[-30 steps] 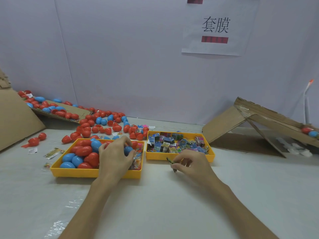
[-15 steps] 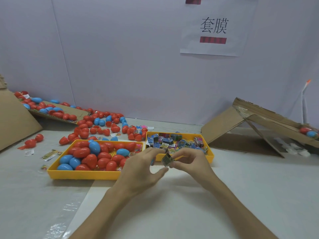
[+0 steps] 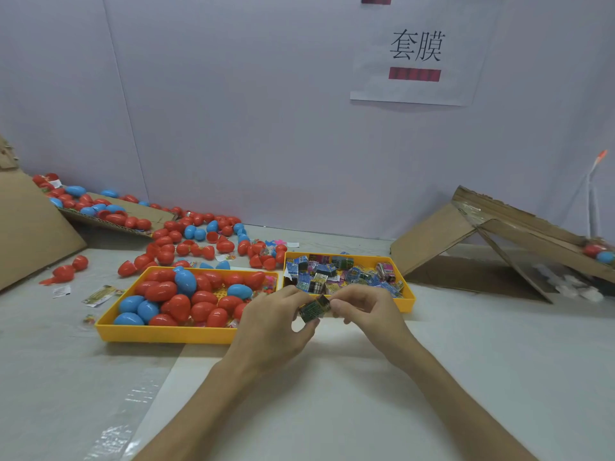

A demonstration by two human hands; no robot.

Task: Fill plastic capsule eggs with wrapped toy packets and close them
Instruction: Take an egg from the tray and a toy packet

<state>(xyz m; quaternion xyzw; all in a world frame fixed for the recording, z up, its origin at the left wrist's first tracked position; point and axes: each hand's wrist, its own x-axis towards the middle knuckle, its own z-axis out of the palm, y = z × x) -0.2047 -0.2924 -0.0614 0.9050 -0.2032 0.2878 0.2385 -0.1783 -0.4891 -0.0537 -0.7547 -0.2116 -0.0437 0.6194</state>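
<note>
Pinching a small dark-green wrapped packet (image 3: 314, 309) between them, the left hand (image 3: 273, 324) and the right hand (image 3: 369, 311) meet low over the table (image 3: 482, 361), just in front of two yellow trays. Both hands have their fingers curled onto the packet, one at each end. Behind the left hand, the egg tray (image 3: 166, 335) is heaped with red and blue capsule eggs (image 3: 179, 307); the packet tray (image 3: 408, 294) beside it holds spare packets (image 3: 332, 274). Loose eggs (image 3: 199, 234) lie scattered toward the wall (image 3: 233, 111), with folded cardboard (image 3: 432, 237) off to the right.
</note>
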